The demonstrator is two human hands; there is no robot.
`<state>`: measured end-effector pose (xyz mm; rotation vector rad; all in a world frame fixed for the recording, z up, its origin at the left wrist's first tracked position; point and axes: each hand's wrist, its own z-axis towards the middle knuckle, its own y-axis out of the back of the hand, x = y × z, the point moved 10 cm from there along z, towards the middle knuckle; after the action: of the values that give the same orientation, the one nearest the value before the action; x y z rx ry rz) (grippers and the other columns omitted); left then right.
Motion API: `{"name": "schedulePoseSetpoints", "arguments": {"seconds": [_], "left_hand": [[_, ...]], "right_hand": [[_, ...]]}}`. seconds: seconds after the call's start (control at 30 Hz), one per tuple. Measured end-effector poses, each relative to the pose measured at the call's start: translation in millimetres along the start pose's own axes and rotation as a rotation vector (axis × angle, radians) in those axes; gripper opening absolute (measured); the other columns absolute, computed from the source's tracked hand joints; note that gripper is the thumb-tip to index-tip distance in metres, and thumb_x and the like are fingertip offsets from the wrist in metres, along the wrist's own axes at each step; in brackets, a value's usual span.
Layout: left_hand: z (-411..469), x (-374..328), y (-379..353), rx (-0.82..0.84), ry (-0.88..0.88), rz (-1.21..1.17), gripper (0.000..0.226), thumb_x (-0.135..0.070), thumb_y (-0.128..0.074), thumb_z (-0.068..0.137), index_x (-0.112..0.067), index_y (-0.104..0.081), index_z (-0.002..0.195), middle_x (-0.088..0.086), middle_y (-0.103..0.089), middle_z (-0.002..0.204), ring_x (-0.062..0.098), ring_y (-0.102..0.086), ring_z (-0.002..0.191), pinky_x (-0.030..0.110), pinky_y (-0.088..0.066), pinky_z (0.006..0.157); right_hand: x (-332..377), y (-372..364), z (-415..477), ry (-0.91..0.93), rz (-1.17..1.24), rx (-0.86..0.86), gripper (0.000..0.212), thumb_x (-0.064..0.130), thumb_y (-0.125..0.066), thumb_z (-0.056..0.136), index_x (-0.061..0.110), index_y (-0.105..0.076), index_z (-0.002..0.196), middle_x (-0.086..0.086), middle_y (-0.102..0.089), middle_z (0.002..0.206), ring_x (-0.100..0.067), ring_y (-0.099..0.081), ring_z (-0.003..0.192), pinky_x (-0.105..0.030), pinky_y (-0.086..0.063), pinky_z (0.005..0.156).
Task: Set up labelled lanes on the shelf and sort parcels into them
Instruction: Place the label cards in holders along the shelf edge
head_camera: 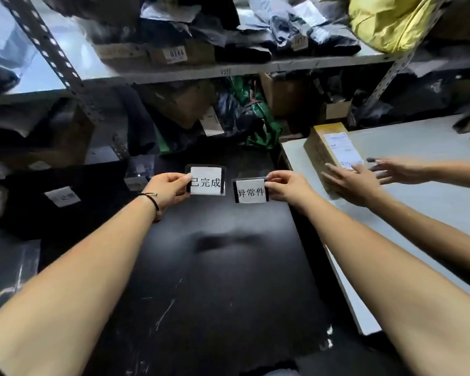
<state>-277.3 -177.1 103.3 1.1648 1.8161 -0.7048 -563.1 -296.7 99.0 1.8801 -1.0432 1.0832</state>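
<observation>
Glossy 已完成 card (206, 181) in left hand (168, 188), 异常件 card (250, 191) in right hand (288, 188)

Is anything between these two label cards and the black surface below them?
Nothing visible: the black surface beneath the 已完成 card in the left hand and the 异常件 card in the right hand shows bare. The cardboard box and another person's hands are off right, on the white table.

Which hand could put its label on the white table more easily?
Probably the right hand: it pinches the 异常件 label right beside the edge of the white table, while the left hand holds the 已完成 label farther off.
</observation>
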Motion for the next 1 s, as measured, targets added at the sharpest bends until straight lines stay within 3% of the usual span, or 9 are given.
{"name": "schedulePoseSetpoints", "arguments": {"seconds": [0.17, 0.37, 0.5, 0.6, 0.67, 0.8, 0.93, 1.0], "left_hand": [[41.6, 13.9, -21.8, -0.04, 0.033, -0.024, 0.013, -0.018, -0.058, 0.1, -0.011, -0.068, 0.097, 0.009, -0.073, 0.098, 0.011, -0.07, 0.084, 0.018, -0.057, 0.068], [78.4, 27.4, -25.2, -0.077, 0.058, -0.029, 0.013, -0.017, -0.058, 0.1, -0.009, -0.068, 0.097, 0.01, -0.072, 0.1, 0.011, -0.07, 0.085, 0.018, -0.058, 0.07], [99.3, 35.5, -21.7, -0.079, 0.071, -0.028, 0.014, -0.017, -0.057, 0.1, -0.007, -0.067, 0.103, 0.009, -0.073, 0.099, 0.013, -0.07, 0.089, 0.017, -0.057, 0.07], [113.7, 39.3, -19.9, -0.076, 0.079, -0.034, 0.014, -0.018, -0.057, 0.1, -0.01, -0.068, 0.099, 0.0, -0.077, 0.088, 0.007, -0.072, 0.083, 0.016, -0.056, 0.069], [121.0, 40.1, -19.1, -0.072, 0.078, -0.017, 0.015, -0.02, -0.058, 0.1, -0.009, -0.069, 0.101, 0.003, -0.076, 0.095, 0.009, -0.072, 0.088, 0.017, -0.057, 0.072], [128.5, 41.0, -13.4, -0.085, 0.075, 0.007, 0.017, -0.02, -0.058, 0.1, -0.007, -0.068, 0.106, 0.009, -0.073, 0.103, 0.012, -0.07, 0.092, 0.018, -0.057, 0.074], [126.9, 40.2, -9.7, -0.106, 0.068, 0.023, 0.015, -0.019, -0.057, 0.1, -0.011, -0.069, 0.099, 0.008, -0.072, 0.1, 0.01, -0.069, 0.089, 0.016, -0.057, 0.073], [125.1, 39.9, -8.9, -0.113, 0.066, 0.03, 0.015, -0.019, -0.058, 0.1, -0.011, -0.07, 0.098, 0.009, -0.072, 0.1, 0.011, -0.068, 0.09, 0.015, -0.056, 0.072]], "right_hand": [[-30.3, 17.8, 63.0, -0.037, -0.027, 0.02, 0.021, -0.001, -0.068, 0.092, 0.019, -0.067, 0.086, -0.005, -0.066, 0.085, -0.02, -0.063, 0.082, -0.03, -0.056, 0.076], [-52.8, 8.2, 129.6, -0.049, -0.046, 0.045, 0.022, 0.001, -0.069, 0.092, 0.022, -0.068, 0.085, 0.002, -0.065, 0.082, -0.014, -0.06, 0.078, -0.025, -0.053, 0.072], [-60.5, -2.5, 162.8, -0.054, -0.042, 0.067, 0.014, 0.0, -0.069, 0.092, 0.011, -0.067, 0.099, 0.0, -0.063, 0.082, -0.01, -0.06, 0.074, -0.018, -0.054, 0.065], [-70.0, -2.1, 190.2, -0.053, -0.033, 0.049, 0.015, -0.002, -0.069, 0.091, 0.011, -0.067, 0.098, -0.001, -0.064, 0.083, -0.016, -0.064, 0.078, -0.032, -0.061, 0.08], [-73.8, 2.6, 206.8, -0.018, -0.098, 0.032, 0.017, 0.003, -0.073, 0.089, 0.02, -0.07, 0.093, -0.002, -0.067, 0.086, -0.022, -0.066, 0.085, -0.044, -0.058, 0.09], [-77.3, 12.9, 224.9, 0.017, -0.272, -0.015, 0.014, 0.011, -0.07, 0.092, 0.02, -0.066, 0.102, -0.003, -0.068, 0.094, -0.022, -0.064, 0.091, -0.041, -0.055, 0.094], [-89.4, 14.8, 230.5, -0.022, -0.269, -0.009, 0.015, 0.007, -0.066, 0.094, 0.023, -0.066, 0.095, -0.006, -0.069, 0.099, -0.027, -0.068, 0.098, -0.051, -0.052, 0.102], [-89.2, 13.7, 228.0, -0.034, -0.264, -0.015, 0.013, 0.007, -0.066, 0.095, 0.02, -0.066, 0.099, -0.006, -0.068, 0.101, -0.028, -0.068, 0.101, -0.046, -0.053, 0.101]]}}
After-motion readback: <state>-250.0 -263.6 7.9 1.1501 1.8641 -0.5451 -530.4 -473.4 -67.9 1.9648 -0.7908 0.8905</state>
